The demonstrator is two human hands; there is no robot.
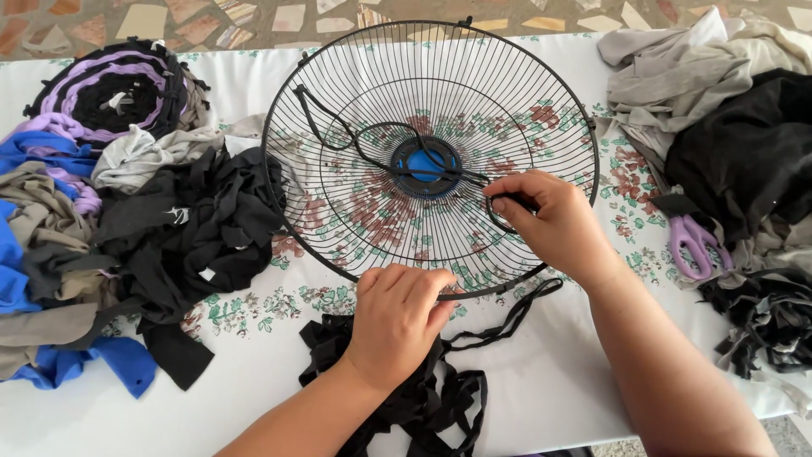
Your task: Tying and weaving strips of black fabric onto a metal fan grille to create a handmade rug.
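A round black wire fan guard [355,93] with a blue hub [425,164] lies on a white floral tablecloth [541,372]. A black fabric strip [338,135] loops across its wires from the hub toward the upper left. My right hand [554,224] pinches the strip's end at the wires just right of the hub. My left hand [397,317] rests closed on the guard's near rim, over a pile of black strips [423,398].
Heaps of black, grey, blue and purple fabric scraps [127,220] lie at the left, with a woven purple-and-black round piece [110,89] behind them. Grey and black cloth [727,110] is piled at the right, beside purple-handled scissors [694,241].
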